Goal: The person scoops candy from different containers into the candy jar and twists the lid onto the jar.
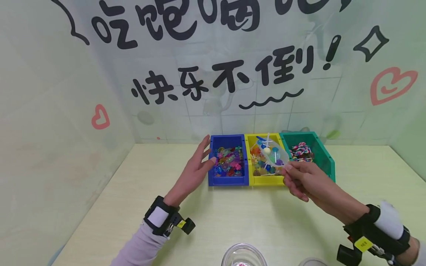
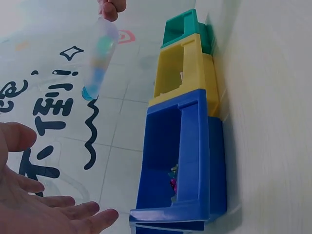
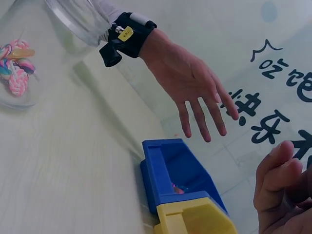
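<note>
In the head view my left hand (image 1: pixel 191 171) is beside the blue bin (image 1: pixel 229 181) of small coloured pieces, its fingers extended and holding nothing. My right hand (image 1: pixel 314 183) pinches one end of a translucent scoop-like piece (image 1: pixel 282 157) above the yellow bin (image 1: pixel 266 180), which holds lollipops. Coloured round shapes show in or through that piece; which, I cannot tell. The left wrist view shows the same translucent piece (image 2: pixel 101 56) blurred, hanging below the right fingertips. The right wrist view shows my right fingers (image 3: pixel 280 178) bent, but not the piece.
A green bin (image 1: pixel 327 162) with striped twisted pieces adjoins the yellow one. At the near edge stands a clear round container (image 1: pixel 244 249), and part of another round object (image 1: pixel 313 262) shows to its right. Behind the bins rises a printed wall (image 1: pixel 206 125).
</note>
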Available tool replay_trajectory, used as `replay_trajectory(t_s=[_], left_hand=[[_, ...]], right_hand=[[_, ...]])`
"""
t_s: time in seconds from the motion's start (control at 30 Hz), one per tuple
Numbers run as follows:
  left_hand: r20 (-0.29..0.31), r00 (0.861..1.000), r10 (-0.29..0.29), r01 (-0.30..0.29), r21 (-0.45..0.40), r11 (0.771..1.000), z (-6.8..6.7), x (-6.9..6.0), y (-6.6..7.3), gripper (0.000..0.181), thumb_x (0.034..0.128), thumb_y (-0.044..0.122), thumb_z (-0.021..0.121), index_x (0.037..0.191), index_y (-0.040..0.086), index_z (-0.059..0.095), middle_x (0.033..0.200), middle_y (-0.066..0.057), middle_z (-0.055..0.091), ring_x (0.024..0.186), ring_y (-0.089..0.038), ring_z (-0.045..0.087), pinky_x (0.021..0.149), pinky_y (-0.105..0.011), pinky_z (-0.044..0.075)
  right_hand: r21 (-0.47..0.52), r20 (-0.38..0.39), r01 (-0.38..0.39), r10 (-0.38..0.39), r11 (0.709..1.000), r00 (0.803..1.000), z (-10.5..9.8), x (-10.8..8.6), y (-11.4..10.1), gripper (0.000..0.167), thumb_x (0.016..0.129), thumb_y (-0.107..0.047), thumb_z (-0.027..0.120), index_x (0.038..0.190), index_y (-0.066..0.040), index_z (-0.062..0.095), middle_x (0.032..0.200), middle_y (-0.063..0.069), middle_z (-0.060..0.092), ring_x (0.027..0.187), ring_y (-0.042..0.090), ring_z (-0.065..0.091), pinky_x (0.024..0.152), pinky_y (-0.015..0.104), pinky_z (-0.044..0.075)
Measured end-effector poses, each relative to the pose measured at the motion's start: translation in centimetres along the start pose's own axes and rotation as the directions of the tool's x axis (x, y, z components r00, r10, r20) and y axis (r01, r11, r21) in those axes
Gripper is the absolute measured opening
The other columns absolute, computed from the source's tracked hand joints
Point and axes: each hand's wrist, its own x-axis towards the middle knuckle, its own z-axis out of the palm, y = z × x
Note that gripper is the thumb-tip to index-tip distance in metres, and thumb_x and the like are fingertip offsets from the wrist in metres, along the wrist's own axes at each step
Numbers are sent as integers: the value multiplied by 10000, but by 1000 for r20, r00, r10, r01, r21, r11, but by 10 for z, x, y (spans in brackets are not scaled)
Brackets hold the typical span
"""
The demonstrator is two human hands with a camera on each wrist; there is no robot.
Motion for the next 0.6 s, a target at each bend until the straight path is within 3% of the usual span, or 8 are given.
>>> replay_trajectory(t_s=[0.2, 0.33, 0.43, 0.5, 0.6], left_hand=[[64, 997, 30, -27, -52, 998, 2, -16, 15, 634, 1025, 326, 430, 1537, 333, 57, 1619, 9, 132, 1475, -283, 230, 1121, -556, 302], [126, 991, 46, -31, -113, 993, 3, -29, 22, 617, 1027, 311, 430, 1525, 373, 72, 1607, 55, 162, 1477, -235, 234, 1120, -544, 314], [179, 982, 63, -38, -143, 989, 5, -39, 24, 606, 1031, 287, 424, 1516, 398, 79, 1600, 76, 172, 1479, -221, 231, 1120, -537, 318], [215, 973, 79, -44, -162, 986, 6, -46, 26, 604, 1034, 263, 416, 1516, 404, 79, 1599, 86, 169, 1480, -219, 226, 1120, -543, 315], [268, 960, 83, -33, -184, 982, 8, -55, 27, 607, 1035, 253, 412, 1515, 416, 77, 1599, 124, 143, 1482, -203, 219, 1119, -543, 320]], right_hand=[[-11, 99, 41, -40, 999, 994, -3, -22, -10, 422, 1009, -400, 427, 999, 19, 478, 675, 10, 497, 457, 134, 420, 420, 243, 385], [-8, 214, 64, -61, 998, 975, -10, -38, -12, 423, 1020, -393, 399, 1002, 24, 471, 645, 12, 485, 416, 240, 363, 396, 350, 347], [49, 347, 84, -96, 995, 933, -19, -49, -11, 402, 1052, -317, 329, 993, 57, 465, 612, 106, 419, 408, 337, 282, 391, 422, 266], [117, 446, 81, -126, 990, 886, -24, -57, -9, 376, 1069, -231, 269, 980, 86, 451, 617, 180, 369, 401, 382, 237, 375, 422, 220], [208, 562, 3, -122, 978, 818, -29, -67, -5, 354, 1071, -141, 199, 989, 121, 422, 658, 270, 296, 386, 406, 198, 347, 400, 157]])
